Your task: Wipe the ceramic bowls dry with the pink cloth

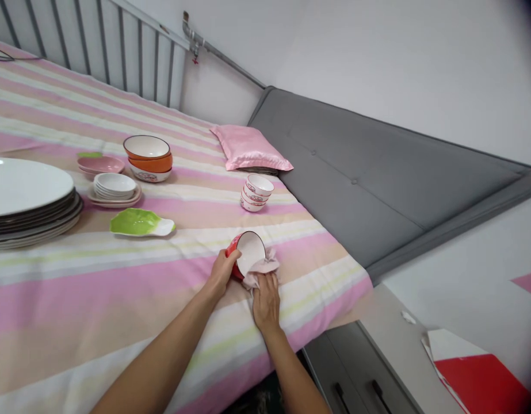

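A red bowl point(251, 252) with a white inside and a dark rim is tilted over the near part of the bed. Its left side is gripped by my left hand point(222, 270), thumb over the rim. My right hand point(266, 299) presses a pale pink cloth point(265, 268) against the bowl's lower right rim. The fingers are closed on the cloth and partly hidden by it. Just beyond the bowl stands a stack of small white bowls point(255, 192) with red patterns. To the left lies a green leaf-shaped dish point(141, 223) with a white end.
On the striped bedsheet point(153, 287), at left, stand a stack of large plates point(27, 187), small white dishes point(114, 185), pink dishes point(102, 165) and stacked bowls point(148, 158). A pink pillow point(252, 146) lies by the grey headboard point(334, 155). A nightstand point(355, 356) stands at right.
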`<state>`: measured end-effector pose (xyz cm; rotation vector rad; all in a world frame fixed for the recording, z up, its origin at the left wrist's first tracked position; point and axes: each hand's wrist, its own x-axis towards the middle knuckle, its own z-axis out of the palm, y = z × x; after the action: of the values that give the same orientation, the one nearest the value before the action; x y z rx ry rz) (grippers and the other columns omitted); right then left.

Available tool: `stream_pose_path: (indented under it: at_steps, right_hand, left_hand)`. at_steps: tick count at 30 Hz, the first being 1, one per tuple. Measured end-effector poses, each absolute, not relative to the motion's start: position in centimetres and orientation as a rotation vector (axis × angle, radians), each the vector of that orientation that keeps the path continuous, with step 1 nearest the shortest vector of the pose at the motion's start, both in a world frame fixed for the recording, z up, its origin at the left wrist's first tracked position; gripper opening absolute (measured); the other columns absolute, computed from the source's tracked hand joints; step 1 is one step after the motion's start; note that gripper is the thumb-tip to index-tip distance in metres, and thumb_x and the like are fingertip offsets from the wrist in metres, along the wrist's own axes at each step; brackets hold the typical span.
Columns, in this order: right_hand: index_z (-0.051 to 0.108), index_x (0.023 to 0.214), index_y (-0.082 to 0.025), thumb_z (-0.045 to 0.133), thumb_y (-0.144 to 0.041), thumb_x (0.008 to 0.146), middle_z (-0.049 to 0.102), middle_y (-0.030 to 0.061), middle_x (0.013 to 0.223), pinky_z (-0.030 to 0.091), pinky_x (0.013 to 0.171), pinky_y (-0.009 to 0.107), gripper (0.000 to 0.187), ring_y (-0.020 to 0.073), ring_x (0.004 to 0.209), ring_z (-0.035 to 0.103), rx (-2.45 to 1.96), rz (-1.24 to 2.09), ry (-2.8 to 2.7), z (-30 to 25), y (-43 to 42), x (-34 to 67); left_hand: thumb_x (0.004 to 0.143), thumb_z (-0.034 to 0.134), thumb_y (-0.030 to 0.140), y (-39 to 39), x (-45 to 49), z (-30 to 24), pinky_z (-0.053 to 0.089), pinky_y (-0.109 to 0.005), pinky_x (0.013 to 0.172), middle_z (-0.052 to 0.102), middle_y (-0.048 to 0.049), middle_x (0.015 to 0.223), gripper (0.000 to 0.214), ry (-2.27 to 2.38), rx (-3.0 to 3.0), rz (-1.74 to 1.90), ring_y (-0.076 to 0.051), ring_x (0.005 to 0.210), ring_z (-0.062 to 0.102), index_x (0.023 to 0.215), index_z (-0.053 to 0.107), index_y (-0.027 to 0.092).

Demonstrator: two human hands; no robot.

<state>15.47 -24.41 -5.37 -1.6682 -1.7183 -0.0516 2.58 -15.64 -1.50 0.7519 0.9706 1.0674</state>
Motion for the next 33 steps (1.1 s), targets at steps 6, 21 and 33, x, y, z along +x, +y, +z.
stream_pose_path:
  at_steps: [6,21,33]
  right_hand:
    - [0.047,0.128,-0.014,0.032,-0.019,0.087,0.050,0.0151,0.133,0.033,0.106,0.049,0.044,0.0256,0.127,0.042,-1.549,0.100,-1.483,-6.9,-24.7,16.8]
    - [0.038,0.137,-0.022,0.035,-0.047,0.089,0.053,0.0096,0.132,0.046,0.098,0.039,0.054,0.0202,0.123,0.051,-1.184,0.772,-0.643,-6.1,-20.4,20.8]
    - [0.033,0.138,-0.019,0.021,-0.046,0.094,0.058,0.0117,0.121,0.047,0.095,0.040,0.053,0.0239,0.122,0.050,-1.298,0.487,-0.782,-4.1,-26.3,21.4]
  left_hand:
    - [0.065,0.060,0.042,-15.5,3.2,-1.9,0.046,-0.028,0.056,0.063,-0.0022,0.075,0.038,0.909,0.681,1.055,-0.019,0.066,0.060,0.091,0.057,0.015]
    - [0.062,0.066,0.026,-14.9,5.2,-2.5,0.052,-0.034,0.077,0.066,-0.0071,0.108,0.055,0.698,0.733,1.166,-0.029,0.102,0.059,0.115,0.054,0.020]
    - [0.054,0.072,0.020,-17.2,5.7,-1.1,0.043,-0.032,0.095,0.055,-0.0088,0.122,0.076,0.927,1.532,1.420,-0.029,0.114,0.052,0.123,0.043,0.020]
